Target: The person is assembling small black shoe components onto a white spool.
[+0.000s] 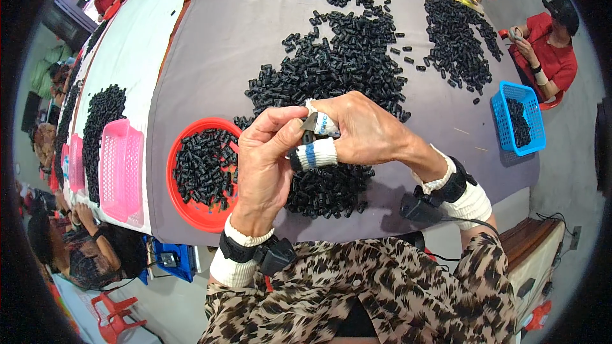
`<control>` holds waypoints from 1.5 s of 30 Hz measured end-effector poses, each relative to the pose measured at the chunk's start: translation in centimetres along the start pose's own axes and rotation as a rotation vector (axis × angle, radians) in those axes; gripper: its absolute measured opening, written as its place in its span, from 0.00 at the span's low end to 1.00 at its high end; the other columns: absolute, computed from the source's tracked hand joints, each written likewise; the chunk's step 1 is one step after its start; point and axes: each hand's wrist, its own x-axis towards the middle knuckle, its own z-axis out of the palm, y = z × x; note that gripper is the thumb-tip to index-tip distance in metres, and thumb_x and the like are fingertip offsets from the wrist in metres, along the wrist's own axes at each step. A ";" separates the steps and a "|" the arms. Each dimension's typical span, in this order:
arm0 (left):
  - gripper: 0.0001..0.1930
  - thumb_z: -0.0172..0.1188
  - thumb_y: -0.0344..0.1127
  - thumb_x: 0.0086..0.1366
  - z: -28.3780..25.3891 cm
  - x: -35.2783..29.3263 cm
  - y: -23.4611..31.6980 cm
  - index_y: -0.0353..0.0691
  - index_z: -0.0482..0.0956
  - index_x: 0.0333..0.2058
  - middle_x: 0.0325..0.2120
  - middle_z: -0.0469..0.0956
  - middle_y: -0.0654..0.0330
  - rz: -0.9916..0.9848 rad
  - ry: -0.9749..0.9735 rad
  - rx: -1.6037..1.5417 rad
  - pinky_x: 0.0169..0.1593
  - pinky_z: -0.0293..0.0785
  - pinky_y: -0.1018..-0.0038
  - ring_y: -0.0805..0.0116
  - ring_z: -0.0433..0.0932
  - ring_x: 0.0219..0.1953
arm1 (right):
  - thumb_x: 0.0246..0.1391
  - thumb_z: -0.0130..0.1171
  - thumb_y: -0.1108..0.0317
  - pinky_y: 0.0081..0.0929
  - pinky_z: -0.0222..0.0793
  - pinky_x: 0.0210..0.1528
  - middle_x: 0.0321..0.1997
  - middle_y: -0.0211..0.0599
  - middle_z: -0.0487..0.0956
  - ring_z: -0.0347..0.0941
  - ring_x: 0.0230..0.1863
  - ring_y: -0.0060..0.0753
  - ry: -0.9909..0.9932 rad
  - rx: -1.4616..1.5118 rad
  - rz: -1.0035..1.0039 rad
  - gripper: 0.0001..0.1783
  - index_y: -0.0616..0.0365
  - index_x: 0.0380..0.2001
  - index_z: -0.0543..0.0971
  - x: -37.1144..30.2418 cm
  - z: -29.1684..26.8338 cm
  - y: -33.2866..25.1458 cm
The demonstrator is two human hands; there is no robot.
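My two hands meet over the pile of small black cylindrical parts point(331, 57). My left hand point(258, 159) is closed, thumb and forefinger pinched at the fingertips of the right. My right hand point(373, 124) is also closed, with a white, blue-banded knit sleeve point(315, 154) on its thumb and a white wrap point(327, 125) on a finger. A small dark piece point(309, 136) shows between the fingers, mostly hidden. Beside it is a grey flat tip point(311, 121) whose kind I cannot make out. Left of my left hand stands a red bowl point(180, 207) holding more black parts.
A pink basket point(121, 172) stands to the left and a blue basket point(539, 114) with black parts to the right. More black parts point(456, 38) lie at the far right. Other people sit around the table point(217, 44); one in red point(551, 57) works at right.
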 end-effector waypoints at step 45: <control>0.10 0.55 0.29 0.60 0.2 -0.2 -0.7 0.33 0.74 0.39 0.31 0.77 0.59 0.001 0.051 -0.063 0.39 0.73 0.78 0.74 0.76 0.32 | 0.38 0.59 0.62 0.35 0.65 0.25 0.18 0.49 0.73 0.72 0.20 0.45 -0.006 -0.143 -0.069 0.15 0.66 0.24 0.72 -0.2 0.2 1.4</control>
